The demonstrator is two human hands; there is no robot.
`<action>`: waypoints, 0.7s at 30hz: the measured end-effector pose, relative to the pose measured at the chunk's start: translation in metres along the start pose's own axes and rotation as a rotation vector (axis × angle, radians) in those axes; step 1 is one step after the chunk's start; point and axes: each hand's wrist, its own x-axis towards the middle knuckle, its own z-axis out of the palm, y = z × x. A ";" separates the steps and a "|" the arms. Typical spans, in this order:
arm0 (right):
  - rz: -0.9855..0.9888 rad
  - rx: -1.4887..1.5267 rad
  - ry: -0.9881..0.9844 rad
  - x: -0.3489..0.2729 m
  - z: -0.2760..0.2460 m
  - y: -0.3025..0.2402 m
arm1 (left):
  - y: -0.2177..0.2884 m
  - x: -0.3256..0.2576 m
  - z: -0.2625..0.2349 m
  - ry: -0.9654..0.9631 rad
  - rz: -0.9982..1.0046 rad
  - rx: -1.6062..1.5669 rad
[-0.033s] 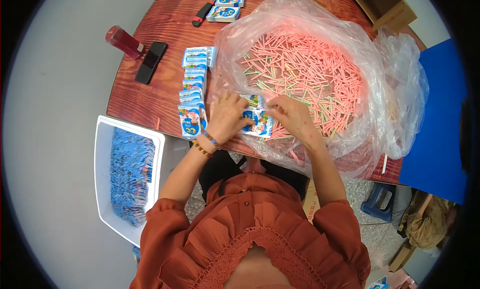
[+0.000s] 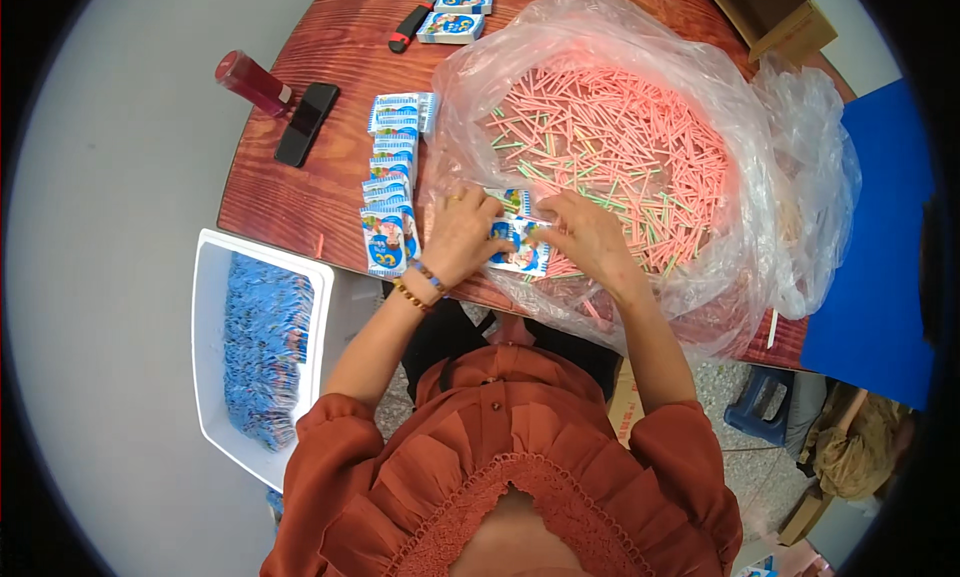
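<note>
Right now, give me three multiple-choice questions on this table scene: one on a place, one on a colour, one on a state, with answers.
1. Where does the white bin of blue packets stand?
A. to the person's left, beside the table
B. on the table
C. inside the plastic bag

2. What colour are most sticks in the clear plastic bag?
A. black
B. pink
C. blue

3. What are both hands doing?
A. resting in the lap
B. holding a small packet
C. gripping the phone

Answers: 1 A, it sits off the table's left edge; 2 B, pink dominates, with few green; 3 B, left hand and right hand meet on it.
</note>
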 end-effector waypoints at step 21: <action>0.055 0.373 -0.055 0.014 -0.001 -0.007 | -0.001 0.006 -0.001 0.262 -0.158 -0.794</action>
